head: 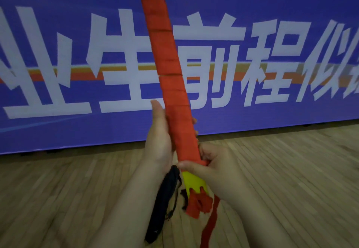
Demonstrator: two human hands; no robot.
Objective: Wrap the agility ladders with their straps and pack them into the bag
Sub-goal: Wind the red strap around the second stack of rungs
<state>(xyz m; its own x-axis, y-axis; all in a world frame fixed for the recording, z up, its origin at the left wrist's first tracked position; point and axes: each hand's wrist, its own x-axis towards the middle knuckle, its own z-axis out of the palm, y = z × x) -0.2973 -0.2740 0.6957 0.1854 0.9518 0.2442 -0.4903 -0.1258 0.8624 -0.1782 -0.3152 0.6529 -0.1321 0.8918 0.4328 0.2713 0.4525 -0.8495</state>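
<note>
Item, frame centre: bundled yellow plastic agility ladder (194, 182) wound in red fabric strap (165, 53), your left hand (161, 137) gripping its middle, your right hand (211, 170) pinching the strap's lowest turn, black fabric bag (165, 201) hanging lower centre.

My ladder bundle (171, 57), wound tight in its red strap (155, 5), stands nearly upright with its top leaning left. My left hand (161, 137) grips it and my right hand (217, 168) pinches the wrap's lower edge. Yellow rung ends (194, 181) poke out below, where a loose strap tail (210, 222) dangles. The black bag (165, 205) hangs just left of them.
</note>
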